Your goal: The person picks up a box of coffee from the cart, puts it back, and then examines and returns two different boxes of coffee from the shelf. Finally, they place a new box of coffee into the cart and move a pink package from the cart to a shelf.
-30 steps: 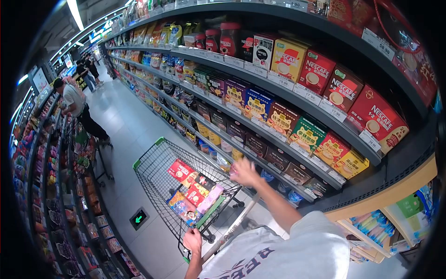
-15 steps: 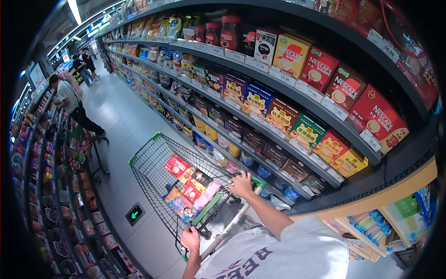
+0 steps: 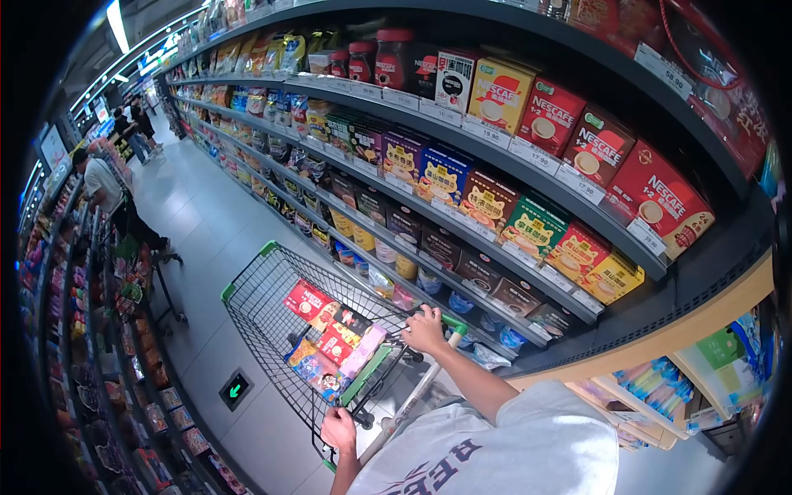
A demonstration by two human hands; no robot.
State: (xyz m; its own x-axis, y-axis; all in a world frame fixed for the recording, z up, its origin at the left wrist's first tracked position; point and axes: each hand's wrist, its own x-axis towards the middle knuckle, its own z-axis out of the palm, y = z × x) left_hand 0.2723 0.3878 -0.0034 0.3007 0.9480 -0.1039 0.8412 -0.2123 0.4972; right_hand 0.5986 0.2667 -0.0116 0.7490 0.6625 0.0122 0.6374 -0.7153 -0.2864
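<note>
A wire shopping cart (image 3: 256, 305) with green corners stands in front of me. My right hand (image 3: 425, 330) is closed on the cart's handle, close to its green end piece (image 3: 455, 334). Lower down, my left hand (image 3: 337, 430) is wrapped round the handle's other end. Inside the basket lie a red Nescafe box (image 3: 308, 300), another red box (image 3: 336, 344), a pink package (image 3: 363, 351) and a blue snack bag (image 3: 312, 365) with a cartoon figure. My fingers partly cover the handle.
Shelves of coffee boxes (image 3: 528, 223) curve along my right. On the left runs a lower shelf of packaged goods (image 3: 107, 363), with a person (image 3: 103, 186) beside another cart (image 3: 165, 285). Further people (image 3: 136, 124) stand down the aisle. A green arrow sign (image 3: 236, 388) marks the floor.
The view has shifted slightly, so shelves and the other person appear a little further left. Both hands keep their hold on the cart, and its contents look the same.
</note>
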